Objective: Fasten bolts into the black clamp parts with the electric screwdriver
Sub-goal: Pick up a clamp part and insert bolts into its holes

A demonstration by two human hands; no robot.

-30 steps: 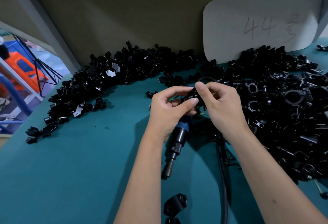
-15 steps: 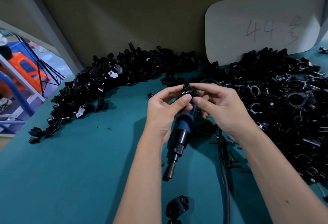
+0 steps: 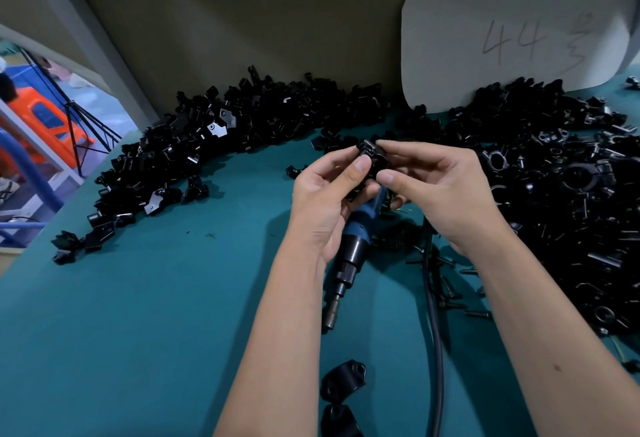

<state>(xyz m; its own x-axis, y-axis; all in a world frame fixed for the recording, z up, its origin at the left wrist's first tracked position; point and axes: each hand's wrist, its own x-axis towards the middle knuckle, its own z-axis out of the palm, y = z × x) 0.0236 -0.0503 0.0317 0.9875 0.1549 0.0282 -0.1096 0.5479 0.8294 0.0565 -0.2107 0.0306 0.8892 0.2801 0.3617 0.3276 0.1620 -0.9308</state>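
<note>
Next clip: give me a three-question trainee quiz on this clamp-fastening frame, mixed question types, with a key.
1. True or false: the blue-bodied electric screwdriver is running a bolt in right now.
2. What do the left hand and right hand pinch between them?
A) small black clamp part
B) black cable
C) white card marked 44
3. Fill in: the screwdriver lies on the ____ table mat.

Key: 1 false, it lies beneath the hands; 2 A; 3 teal.
</note>
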